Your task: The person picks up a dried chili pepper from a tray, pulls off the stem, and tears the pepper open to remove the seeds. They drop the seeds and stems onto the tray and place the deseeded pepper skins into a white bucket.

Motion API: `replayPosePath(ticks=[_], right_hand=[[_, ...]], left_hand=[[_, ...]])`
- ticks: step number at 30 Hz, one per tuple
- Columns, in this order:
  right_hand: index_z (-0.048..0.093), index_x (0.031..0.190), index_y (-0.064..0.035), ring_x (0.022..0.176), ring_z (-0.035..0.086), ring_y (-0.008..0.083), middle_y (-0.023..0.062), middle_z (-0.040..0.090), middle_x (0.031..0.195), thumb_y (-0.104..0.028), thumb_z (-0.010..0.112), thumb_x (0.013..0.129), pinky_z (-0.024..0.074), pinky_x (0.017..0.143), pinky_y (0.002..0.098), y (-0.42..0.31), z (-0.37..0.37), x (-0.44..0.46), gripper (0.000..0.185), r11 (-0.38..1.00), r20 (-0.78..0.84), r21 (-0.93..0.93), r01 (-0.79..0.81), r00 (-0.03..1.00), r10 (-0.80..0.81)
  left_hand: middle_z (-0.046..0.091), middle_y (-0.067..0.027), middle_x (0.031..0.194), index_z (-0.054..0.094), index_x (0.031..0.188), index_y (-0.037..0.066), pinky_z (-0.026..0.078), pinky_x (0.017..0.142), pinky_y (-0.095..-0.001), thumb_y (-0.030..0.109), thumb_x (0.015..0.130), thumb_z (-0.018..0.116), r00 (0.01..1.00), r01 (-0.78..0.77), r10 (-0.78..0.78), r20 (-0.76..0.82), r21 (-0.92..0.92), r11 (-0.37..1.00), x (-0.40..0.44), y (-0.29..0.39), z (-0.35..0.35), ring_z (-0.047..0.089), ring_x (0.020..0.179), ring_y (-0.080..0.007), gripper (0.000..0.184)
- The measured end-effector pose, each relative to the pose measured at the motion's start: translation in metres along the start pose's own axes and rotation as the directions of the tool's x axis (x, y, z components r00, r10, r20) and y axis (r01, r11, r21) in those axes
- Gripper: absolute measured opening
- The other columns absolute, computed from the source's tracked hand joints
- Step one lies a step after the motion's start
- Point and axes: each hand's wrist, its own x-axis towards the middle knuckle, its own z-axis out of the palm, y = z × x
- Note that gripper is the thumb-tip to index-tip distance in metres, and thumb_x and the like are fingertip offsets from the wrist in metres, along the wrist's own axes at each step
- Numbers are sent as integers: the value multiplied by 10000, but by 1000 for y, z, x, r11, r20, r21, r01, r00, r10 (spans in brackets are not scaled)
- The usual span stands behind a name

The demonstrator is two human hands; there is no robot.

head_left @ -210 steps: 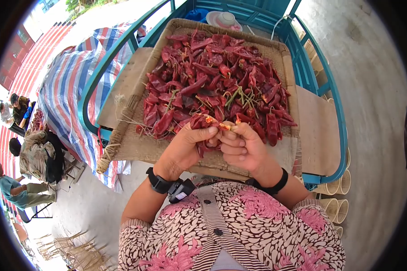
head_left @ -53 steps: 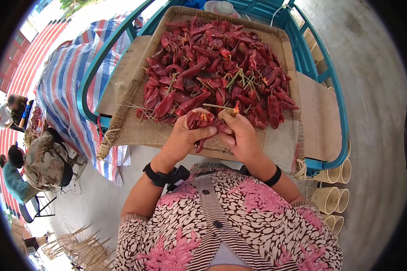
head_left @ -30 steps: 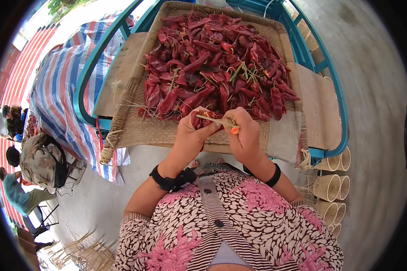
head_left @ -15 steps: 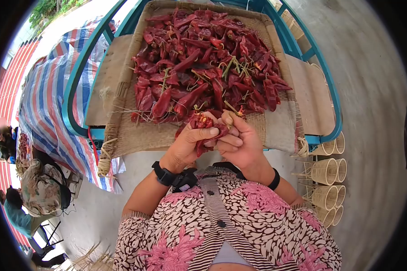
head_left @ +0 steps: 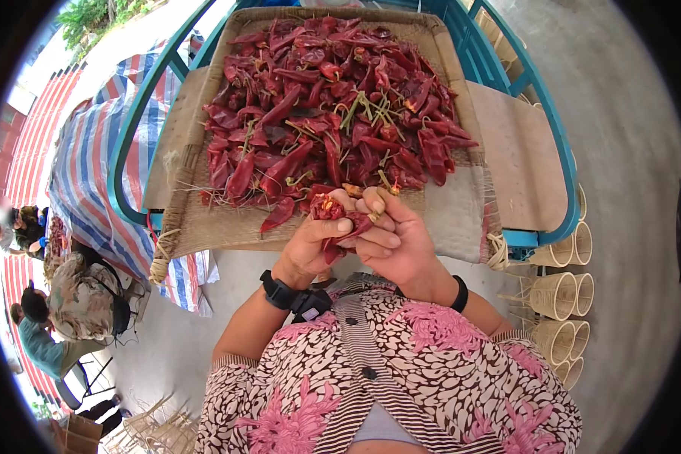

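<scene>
My left hand (head_left: 310, 244) is closed around several dried red peppers (head_left: 328, 206), one with its torn end and pale seeds showing. Close against it, my right hand (head_left: 401, 236) pinches at the edge of the same dark red pepper flesh between thumb and fingers. Whether a stem is also in that pinch is hidden. Both hands are just above the near edge of a woven tray (head_left: 454, 216), which bears a heap of dried red peppers (head_left: 295, 98). Loose green stems (head_left: 371, 112) lie on the heap. A single pepper (head_left: 278, 215) rests left of my hands.
A teal metal frame (head_left: 116, 170) surrounds the tray, with boards (head_left: 518, 151) on both sides. Striped sheeting (head_left: 98, 166) covers something at left. People sit lower left, one in a camouflage jacket (head_left: 83, 295). Wicker baskets (head_left: 554, 295) stand on the floor at right.
The view has shifted, so the tray and heap appear further left. My hands keep nearly the same closed pose, and the pepper left of them shows more fully.
</scene>
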Motion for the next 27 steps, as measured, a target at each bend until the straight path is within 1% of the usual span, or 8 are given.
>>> replayPosePath(ticks=[3,5,7,9,11,16,19,27], right_hand=[[548,870,-71,423,353,42,-60,392,615,-222,429,1025,381,495,201,-19,-3,-3,247,998,-38,-35,-61,998,59],[561,897,-74,454,363,41,-55,412,627,-202,461,1012,418,553,231,-30,4,-12,200,842,-159,-533,86,967,-200],[577,971,-63,517,404,52,-28,471,694,-127,495,989,443,611,261,-46,12,-21,106,359,-77,-931,65,927,-367],[577,1012,-62,520,422,63,-15,496,748,-105,475,990,420,577,238,-52,-3,-18,112,-139,321,-947,290,872,-369],[575,1044,-61,522,442,76,-4,515,792,-85,462,989,402,550,217,-56,-11,-16,128,-355,512,-838,414,822,-250],[561,1015,-74,497,441,76,7,553,845,-91,462,987,381,504,203,-56,-1,-24,104,46,212,-973,227,953,-218],[530,953,-84,458,395,47,3,560,828,-140,437,1000,337,438,194,-71,-2,-22,118,812,-263,-582,-49,956,-131],[498,876,-83,398,342,22,-27,531,757,-217,375,1027,274,379,179,-77,-22,-26,236,906,-56,-75,-417,909,413]], left_hand=[[587,-40,1025,560,998,70,482,781,-275,62,850,675,999,-16,20,29,-116,993,7,-15,-8,585,906,-141,188],[596,-28,1014,563,1037,72,484,778,-279,88,860,683,985,2,59,-162,353,936,4,-13,-3,580,915,-118,214],[602,-5,950,568,1055,77,462,707,-256,114,873,685,947,60,148,-285,610,790,3,-9,15,562,849,-84,219],[602,22,816,571,1028,91,403,516,-207,151,885,681,911,39,246,-330,664,747,7,-13,34,523,652,-44,191],[573,38,744,570,1025,89,359,414,-191,142,905,645,859,18,351,-371,709,705,11,-28,39,488,558,-22,151],[488,61,666,570,1032,68,318,382,-187,95,922,564,766,80,496,-409,826,558,17,-53,51,437,506,-9,114],[487,60,667,581,1002,49,288,453,-200,80,910,574,779,19,506,-369,822,569,21,-64,61,394,515,-25,97],[497,-1,698,570,979,33,252,457,-231,116,869,655,937,17,82,-338,280,960,4,-56,59,355,502,-50,162]])
